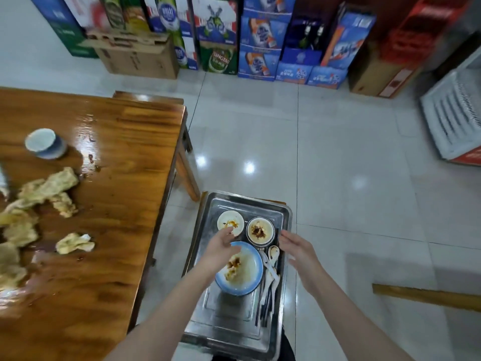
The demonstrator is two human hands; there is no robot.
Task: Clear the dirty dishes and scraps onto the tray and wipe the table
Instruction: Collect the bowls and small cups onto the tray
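Head view looks down on a metal tray [226,321] just right of the wooden table [117,157], resting on what seems to be a wooden stool, though only a corner of it shows. The tray's long axis runs straight away from the person, with its near short end at their body.

A small white saucer [229,220] and a small bowl [260,231] smeared with brown sauce sit side by side at the far end of the tray. A blue-rimmed plate [240,272] lies nearer, with white spoons [272,256] and dark chopsticks [265,308] lengthwise along the right rim.

The left hand [221,244] reaches over the plate, fingertips at the saucer's near edge. Blur hides whether it pinches the rim or only touches it. The right hand [294,246] is open and holds nothing, its straight fingers pointing at the bowl from over the right rim.

On the glossy, sauce-spotted table lie crumpled soiled tissues [49,188] and a blue-and-white cup [45,143]. Pale shiny tiles cover the floor [338,152]. Beer cartons [260,35] stand stacked along the far wall, and a white crate [453,113] sits at the right.
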